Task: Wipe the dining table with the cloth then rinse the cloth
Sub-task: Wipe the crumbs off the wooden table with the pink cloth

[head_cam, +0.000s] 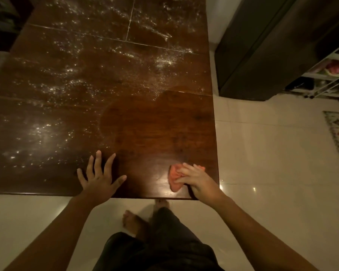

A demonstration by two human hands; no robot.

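Under right hand (196,182), cloth (173,176) half hidden; shelf items (334,68), perhaps bags, blurred.

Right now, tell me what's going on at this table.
A person stands at the near end of the dining table. The right hand holds a bunched pink cloth against the near right corner, while the left hand rests flat, fingers spread, by the near edge. The wood around the cloth looks wiped; white specks cover the rest.

The left hand (100,178) lies flat at the lower middle, fingers spread wide. The right hand (199,182), to its right, curls its fingers over the cloth (174,178).
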